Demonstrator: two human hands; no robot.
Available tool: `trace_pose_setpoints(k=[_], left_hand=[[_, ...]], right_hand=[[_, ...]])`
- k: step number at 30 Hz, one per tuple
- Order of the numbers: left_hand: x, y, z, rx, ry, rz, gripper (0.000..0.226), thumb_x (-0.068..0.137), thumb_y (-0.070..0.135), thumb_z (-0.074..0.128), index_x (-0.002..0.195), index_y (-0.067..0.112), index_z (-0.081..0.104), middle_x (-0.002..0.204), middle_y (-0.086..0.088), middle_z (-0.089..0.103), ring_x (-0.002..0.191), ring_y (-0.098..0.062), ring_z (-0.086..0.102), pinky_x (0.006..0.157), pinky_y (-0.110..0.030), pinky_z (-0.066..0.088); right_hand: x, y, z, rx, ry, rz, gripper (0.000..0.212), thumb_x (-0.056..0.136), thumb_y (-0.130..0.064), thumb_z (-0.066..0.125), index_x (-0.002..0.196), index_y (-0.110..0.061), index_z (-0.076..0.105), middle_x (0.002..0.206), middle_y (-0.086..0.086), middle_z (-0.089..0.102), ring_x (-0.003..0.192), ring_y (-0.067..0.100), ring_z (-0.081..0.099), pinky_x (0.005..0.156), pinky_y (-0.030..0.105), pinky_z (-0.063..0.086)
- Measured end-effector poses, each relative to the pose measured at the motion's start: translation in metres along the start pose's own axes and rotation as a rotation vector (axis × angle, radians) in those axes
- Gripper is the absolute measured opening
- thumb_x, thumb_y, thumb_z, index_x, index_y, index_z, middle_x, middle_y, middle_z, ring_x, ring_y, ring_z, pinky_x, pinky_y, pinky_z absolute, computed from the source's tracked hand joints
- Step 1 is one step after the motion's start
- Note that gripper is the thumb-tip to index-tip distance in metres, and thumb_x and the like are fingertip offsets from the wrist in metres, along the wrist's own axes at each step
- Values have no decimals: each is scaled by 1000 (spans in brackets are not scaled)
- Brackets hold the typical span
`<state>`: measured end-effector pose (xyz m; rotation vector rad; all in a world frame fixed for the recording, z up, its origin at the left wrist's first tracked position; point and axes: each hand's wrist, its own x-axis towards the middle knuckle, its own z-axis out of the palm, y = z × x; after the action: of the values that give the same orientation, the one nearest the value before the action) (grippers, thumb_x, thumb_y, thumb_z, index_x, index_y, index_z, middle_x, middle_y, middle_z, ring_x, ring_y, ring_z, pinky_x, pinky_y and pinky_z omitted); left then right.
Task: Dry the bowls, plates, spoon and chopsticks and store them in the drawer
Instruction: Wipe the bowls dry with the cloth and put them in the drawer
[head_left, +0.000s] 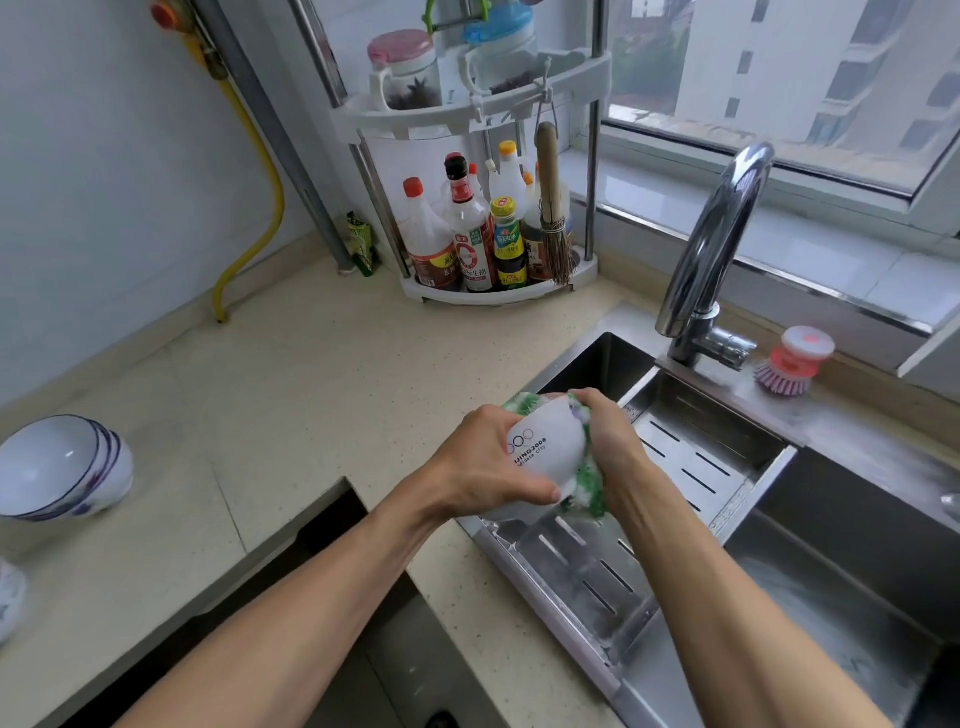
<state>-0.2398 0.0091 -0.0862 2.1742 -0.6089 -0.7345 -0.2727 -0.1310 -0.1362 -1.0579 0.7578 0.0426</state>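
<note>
White porcelain, printed with rings and "2008", marks the bowl (540, 452) being dried; it is held up over the near left corner of the sink (857, 561), probably so any drips fall onto the slotted drain tray (691, 467) and not the counter. The left hand (483, 467) grips its outside wall, thumb curled along the lower rim, steadying it on its side. The right hand (608, 441) is closed round a green-and-white cloth (587, 488) pressed against the bowl, apparently wiping the far side and rim. Well left of the sink, a stack of bowls (62, 467) lies tilted on the counter (311, 374), seemingly awaiting storage. Below the counter, left of the sink, the drawer (311, 597) looks open. Behind the sink stands a condiment rack (467, 124).
</note>
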Motion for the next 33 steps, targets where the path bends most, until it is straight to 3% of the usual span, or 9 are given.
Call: trace_pose_setpoints(k=[2, 5, 11, 13, 17, 20, 23, 28, 33], left_hand=[[-4, 3, -1, -1, -49, 67, 30, 66, 3, 87, 70, 21, 64, 71, 3, 67, 61, -12, 68, 54, -28, 57], [-8, 3, -1, 9, -55, 82, 32, 67, 4, 88, 72, 24, 64, 76, 3, 67, 66, -11, 68, 57, -32, 60], [9, 17, -9, -33, -81, -113, 19, 69, 10, 89, 77, 17, 72, 80, -2, 74, 75, -19, 72, 65, -33, 61], [13, 20, -1, -52, -27, -166, 19, 68, 7, 87, 75, 15, 71, 79, -6, 74, 74, -23, 72, 68, -34, 61], [9, 11, 10, -57, -24, -112, 16, 69, -4, 79, 76, 6, 68, 76, -11, 71, 71, -25, 70, 68, -36, 58], [7, 10, 10, -82, -33, -73, 22, 68, -3, 82, 70, 13, 68, 68, 1, 69, 64, -15, 65, 62, -29, 55], [5, 13, 9, -49, -41, -49, 28, 68, 0, 85, 66, 20, 65, 63, 9, 67, 57, -8, 62, 56, -23, 50], [12, 8, 6, -36, -27, -48, 20, 67, -1, 82, 69, 10, 66, 67, -4, 66, 60, -15, 61, 61, -36, 52], [3, 6, 5, -125, -13, -23, 23, 68, 0, 85, 72, 17, 70, 70, 3, 70, 64, -13, 66, 59, -28, 54]], right_hand=[[2, 5, -11, 142, -74, 81, 34, 96, -32, 45, 73, -11, 58, 65, 15, 57, 51, 26, 56, 50, 26, 48], [3, 11, -16, 215, -156, 94, 32, 95, -36, 44, 79, -11, 57, 73, 15, 56, 61, 29, 56, 58, 30, 49], [9, -2, -5, -68, -58, 74, 32, 82, -37, 57, 80, -7, 69, 80, 18, 72, 69, 31, 63, 67, 37, 51], [6, -7, 3, -237, 36, 1, 27, 86, -30, 55, 82, -8, 70, 86, 15, 73, 75, 29, 63, 73, 40, 51], [-11, 5, 16, -469, 41, -334, 42, 86, -39, 48, 118, -21, 69, 114, 3, 69, 104, 21, 63, 96, 41, 49], [-2, 0, 2, -247, 27, -256, 23, 88, -29, 52, 91, -22, 74, 97, 5, 72, 90, 25, 66, 88, 41, 52], [4, -13, -9, -271, 57, -54, 28, 93, -30, 53, 73, -13, 65, 78, 11, 67, 71, 25, 59, 70, 36, 48], [-9, 4, 12, -510, 30, -475, 35, 97, -32, 43, 119, -22, 69, 115, -5, 60, 107, 18, 58, 96, 34, 45], [14, -3, -8, -152, -30, -71, 31, 81, -37, 55, 87, -14, 75, 95, 14, 74, 81, 28, 65, 83, 44, 51]])
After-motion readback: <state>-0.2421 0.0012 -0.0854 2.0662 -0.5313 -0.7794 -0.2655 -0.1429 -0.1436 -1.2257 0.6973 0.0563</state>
